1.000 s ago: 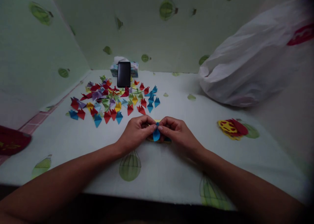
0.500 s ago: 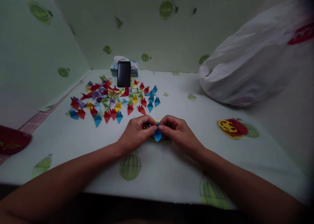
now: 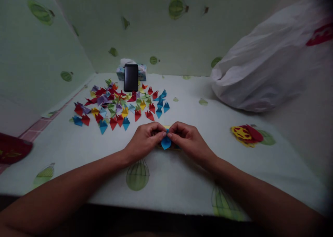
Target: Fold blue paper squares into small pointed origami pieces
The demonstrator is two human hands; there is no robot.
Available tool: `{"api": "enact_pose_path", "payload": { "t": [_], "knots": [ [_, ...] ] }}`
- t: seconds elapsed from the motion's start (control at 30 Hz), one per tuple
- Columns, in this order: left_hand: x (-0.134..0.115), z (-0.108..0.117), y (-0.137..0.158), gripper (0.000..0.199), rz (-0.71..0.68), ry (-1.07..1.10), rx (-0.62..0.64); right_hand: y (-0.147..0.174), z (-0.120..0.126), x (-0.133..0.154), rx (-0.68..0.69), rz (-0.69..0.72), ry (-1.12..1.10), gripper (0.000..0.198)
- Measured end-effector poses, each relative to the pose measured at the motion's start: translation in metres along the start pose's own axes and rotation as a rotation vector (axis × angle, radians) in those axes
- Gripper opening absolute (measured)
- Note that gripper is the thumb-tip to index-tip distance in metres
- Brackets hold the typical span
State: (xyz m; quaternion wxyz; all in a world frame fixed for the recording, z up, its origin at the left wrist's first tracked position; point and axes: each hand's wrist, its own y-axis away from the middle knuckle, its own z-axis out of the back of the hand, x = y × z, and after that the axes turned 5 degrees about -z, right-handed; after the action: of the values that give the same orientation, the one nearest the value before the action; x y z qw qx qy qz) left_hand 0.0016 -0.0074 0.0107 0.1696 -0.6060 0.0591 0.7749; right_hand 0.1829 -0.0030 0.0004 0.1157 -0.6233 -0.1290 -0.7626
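Observation:
Between my two hands is a small folded piece of blue paper, its rounded point hanging down toward me. My left hand pinches it from the left with thumb and forefinger. From the right, my right hand pinches it the same way, the thumb tips almost meeting. Under the hands lies a flat, dark item with a yellow edge, mostly hidden. Beyond my left hand, many folded paper cranes in red, blue, yellow, green and purple are spread on the table.
A black phone leans against a tissue box at the back. On the right are red and yellow cut-out pieces and a large white plastic bag. A dark red object sits at the left edge of the patterned tablecloth.
The blue paper's lower point has shifted slightly left and looks a little wider. Both hands stay in nearly the same place, still pinching.

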Motion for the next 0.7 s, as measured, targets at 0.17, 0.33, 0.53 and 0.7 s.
{"api": "enact_pose_path", "payload": {
  "t": [0.17,0.33,0.53,0.7],
  "knots": [
    [0.0013,0.0017,-0.0008,0.016,-0.009,0.024,0.011,0.0001,0.0007,0.0018,-0.009,0.018,0.049,0.016],
    [0.0018,0.0025,-0.0016,0.019,0.007,0.028,0.021,-0.0008,0.0005,0.0029,-0.005,0.011,0.079,0.017],
    [0.0016,0.0009,-0.0011,0.013,-0.009,-0.138,-0.026,-0.0014,0.0006,0.0004,0.04,-0.008,0.061,0.017],
    [0.0022,-0.0004,0.0004,0.01,-0.134,-0.333,-0.11,0.003,-0.0034,0.0047,0.021,0.009,0.127,0.014]
  ]
}}
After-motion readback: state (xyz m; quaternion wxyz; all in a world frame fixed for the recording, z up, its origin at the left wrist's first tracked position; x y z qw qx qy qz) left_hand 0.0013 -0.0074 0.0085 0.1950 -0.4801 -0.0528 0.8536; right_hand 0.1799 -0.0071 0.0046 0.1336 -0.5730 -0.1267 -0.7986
